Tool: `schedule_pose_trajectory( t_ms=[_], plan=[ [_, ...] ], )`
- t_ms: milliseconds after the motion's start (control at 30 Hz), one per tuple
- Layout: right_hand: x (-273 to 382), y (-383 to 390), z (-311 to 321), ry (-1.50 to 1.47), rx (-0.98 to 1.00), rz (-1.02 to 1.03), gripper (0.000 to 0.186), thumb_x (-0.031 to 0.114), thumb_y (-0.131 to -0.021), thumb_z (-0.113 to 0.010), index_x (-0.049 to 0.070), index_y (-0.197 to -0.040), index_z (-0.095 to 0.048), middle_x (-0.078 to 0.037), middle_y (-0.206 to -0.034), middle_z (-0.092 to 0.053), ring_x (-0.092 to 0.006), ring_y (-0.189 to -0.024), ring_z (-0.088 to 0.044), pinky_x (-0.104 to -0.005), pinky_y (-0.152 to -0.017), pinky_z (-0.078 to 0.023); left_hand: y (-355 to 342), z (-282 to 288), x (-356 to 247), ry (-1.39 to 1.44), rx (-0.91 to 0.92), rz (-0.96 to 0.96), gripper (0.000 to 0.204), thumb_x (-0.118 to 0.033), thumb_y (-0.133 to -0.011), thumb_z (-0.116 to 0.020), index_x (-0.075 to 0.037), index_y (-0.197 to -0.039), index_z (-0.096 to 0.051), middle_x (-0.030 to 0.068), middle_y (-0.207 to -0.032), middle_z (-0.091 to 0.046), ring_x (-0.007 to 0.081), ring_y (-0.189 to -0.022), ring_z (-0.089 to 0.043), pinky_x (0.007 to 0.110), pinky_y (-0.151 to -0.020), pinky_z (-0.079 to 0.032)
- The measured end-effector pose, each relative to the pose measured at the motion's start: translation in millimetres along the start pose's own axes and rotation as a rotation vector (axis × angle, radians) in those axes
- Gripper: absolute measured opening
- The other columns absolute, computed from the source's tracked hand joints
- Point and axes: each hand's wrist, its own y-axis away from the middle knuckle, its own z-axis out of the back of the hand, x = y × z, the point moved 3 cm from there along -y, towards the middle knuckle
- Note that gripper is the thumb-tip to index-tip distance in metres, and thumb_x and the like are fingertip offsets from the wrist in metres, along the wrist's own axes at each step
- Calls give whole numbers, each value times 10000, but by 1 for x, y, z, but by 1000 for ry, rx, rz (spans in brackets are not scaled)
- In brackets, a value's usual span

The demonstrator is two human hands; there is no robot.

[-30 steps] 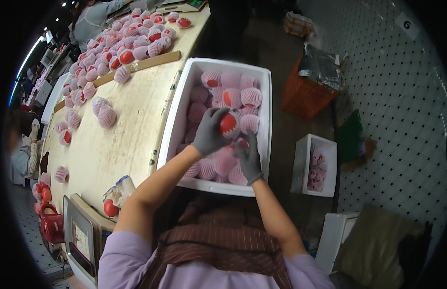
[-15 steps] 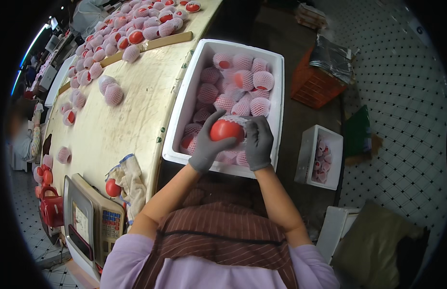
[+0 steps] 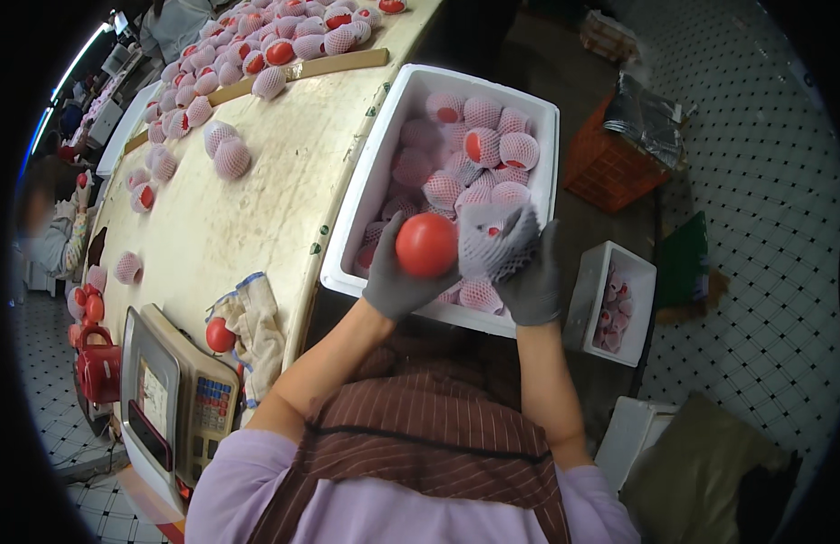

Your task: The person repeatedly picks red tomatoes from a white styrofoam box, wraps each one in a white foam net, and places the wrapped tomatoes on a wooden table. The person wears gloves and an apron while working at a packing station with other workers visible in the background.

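Note:
My gloved left hand [image 3: 397,281] holds a bare, round red fruit [image 3: 426,243] over the near part of a white foam box [image 3: 357,159]. My gloved right hand [image 3: 531,286], beside it, grips a loose foam net sleeve [image 3: 491,238] with its fingers partly behind it. The box holds several fruits in pink nets [image 3: 481,145], some showing red through the net openings.
Netted fruits [image 3: 232,159] lie on the pale worktable [image 3: 270,204], with a wooden strip [image 3: 338,63], a scale [image 3: 177,399], a cloth [image 3: 257,331] and a red container [image 3: 98,372]. On the right stand an orange crate [image 3: 601,163] and smaller foam box [image 3: 644,317]. A co-worker [image 3: 57,245] is far left.
The sleeve has come off the red fruit and is now separate in my right hand. My hands have moved apart and rightward in the picture; the box also appears higher and farther right.

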Motion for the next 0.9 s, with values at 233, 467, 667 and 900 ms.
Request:
schedule_pose_trajectory(
  t_ms=[233, 467, 667, 900],
  plan=[
    [31, -8, -10, 1025, -274, 487, 295, 218, -949, -546, 27, -1174, -570, -83, -1109, -627, -186, -1023, -606, -340, -904, -484, 24, -50, -34, 731, 52, 444, 530, -389, -919, -556, -26, -1275, -408, 224, -1264, -475, 452, -1176, -462, 539, -981, -453],
    [-26, -7, -19, 1629, -43, 195, 405, 241, -840, -673, 25, -1172, -589, -103, -1098, -630, -177, -984, -605, -316, -843, -489, 32, -59, -42, 481, 161, 434, 524, -425, -940, -502, -88, -1325, -386, 180, -1295, -472, 330, -1178, -512, 485, -896, -527],
    [-30, -3, -8, 1376, -402, 200, 331, 271, -875, -634, -14, -1045, -644, -106, -963, -680, -156, -852, -629, -297, -783, -493, 27, -31, -15, -396, 178, 2, 718, -219, -777, -753, -11, -1332, -348, 145, -1252, -474, 270, -1175, -487, 390, -952, -464],
    [-30, 4, -14, 1192, -631, 336, 331, 298, -921, -594, -19, -998, -649, -82, -938, -673, -149, -862, -616, -293, -783, -474, 34, -57, -40, -610, 55, -145, 830, -184, -634, -828, -36, -1315, -379, 143, -1229, -494, 234, -1117, -522, 362, -914, -480]
  ],
)
